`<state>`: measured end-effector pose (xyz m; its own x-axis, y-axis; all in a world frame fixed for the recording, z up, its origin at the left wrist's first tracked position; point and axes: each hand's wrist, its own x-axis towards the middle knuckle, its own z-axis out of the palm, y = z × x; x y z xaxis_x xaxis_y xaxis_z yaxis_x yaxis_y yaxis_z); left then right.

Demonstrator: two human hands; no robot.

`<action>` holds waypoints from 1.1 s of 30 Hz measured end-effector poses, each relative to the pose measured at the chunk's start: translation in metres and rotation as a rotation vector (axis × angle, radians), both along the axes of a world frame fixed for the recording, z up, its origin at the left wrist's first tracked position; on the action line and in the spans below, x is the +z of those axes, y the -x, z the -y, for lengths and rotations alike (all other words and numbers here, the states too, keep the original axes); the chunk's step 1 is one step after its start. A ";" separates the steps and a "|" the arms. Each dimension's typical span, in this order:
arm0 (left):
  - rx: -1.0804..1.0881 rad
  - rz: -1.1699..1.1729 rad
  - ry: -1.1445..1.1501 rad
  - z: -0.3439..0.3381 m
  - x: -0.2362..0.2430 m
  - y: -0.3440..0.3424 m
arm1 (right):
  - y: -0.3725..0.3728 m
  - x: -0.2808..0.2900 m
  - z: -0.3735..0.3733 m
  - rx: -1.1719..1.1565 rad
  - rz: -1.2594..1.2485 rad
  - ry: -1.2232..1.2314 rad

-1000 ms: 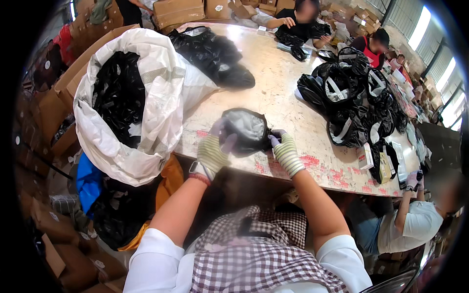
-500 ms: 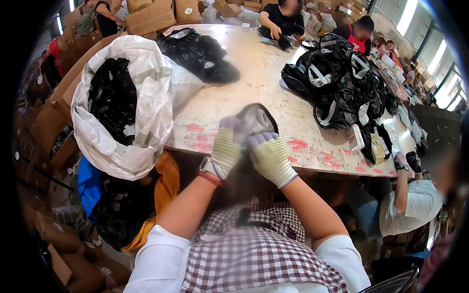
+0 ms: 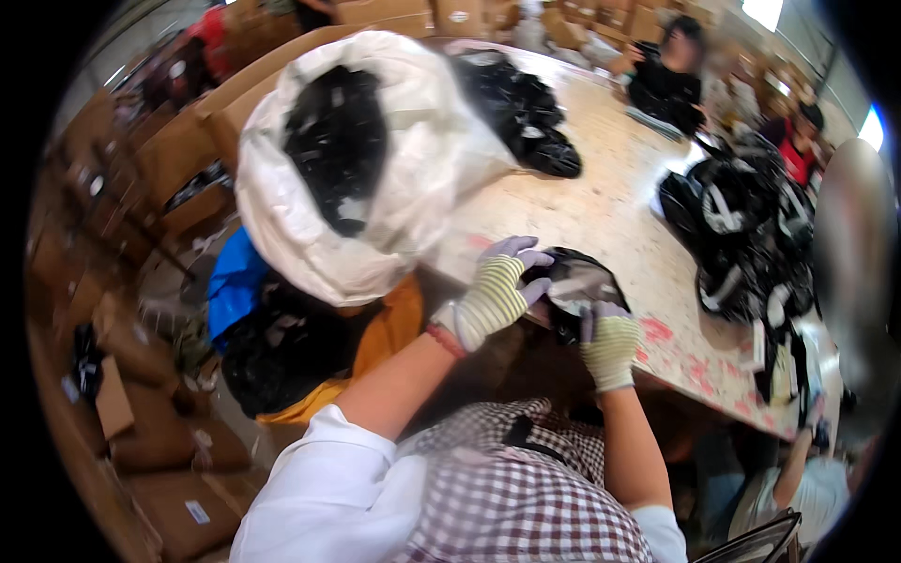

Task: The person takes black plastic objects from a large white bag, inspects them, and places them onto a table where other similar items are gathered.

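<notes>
A glossy black piece with a round opening and grey lining (image 3: 584, 281), whose exact kind I cannot tell, is at the near edge of the table. My right hand (image 3: 610, 347), in a striped knit glove, is closed on its near right rim, fingers partly tucked inside. My left hand (image 3: 497, 293), gloved alike, is open beside the left rim with fingers and thumb apart; the thumb tip reaches close to the rim. Left of it stands a big white woven sack (image 3: 422, 141) with its mouth folded back, holding black glossy material (image 3: 338, 141).
Similar black pieces (image 3: 751, 225) are heaped on the table's right, more (image 3: 526, 113) behind the sack. Below the sack is an orange and blue bag (image 3: 375, 338) with black contents. Cartons (image 3: 178, 507) crowd the left. People work across the table and at the right (image 3: 798, 493).
The view has swung, so the table and sack appear farther right. My left hand has come off the black piece and its fingers have spread; my right hand still grips the rim.
</notes>
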<state>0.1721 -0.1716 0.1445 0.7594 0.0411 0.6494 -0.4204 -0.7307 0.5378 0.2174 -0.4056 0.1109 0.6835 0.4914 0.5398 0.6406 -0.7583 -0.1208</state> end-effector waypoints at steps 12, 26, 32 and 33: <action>0.920 -0.252 0.415 -0.180 -0.185 0.201 | 0.002 -0.012 -0.001 0.042 0.174 -0.018; 0.976 -1.233 -0.241 -0.250 -0.225 0.210 | 0.000 -0.022 0.001 0.002 0.199 0.000; 1.263 -0.880 -0.498 -0.357 -0.282 0.248 | -0.003 -0.024 0.001 -0.007 0.224 0.013; 1.203 -0.907 -0.477 -0.357 -0.279 0.243 | -0.002 -0.025 0.003 -0.002 0.247 0.021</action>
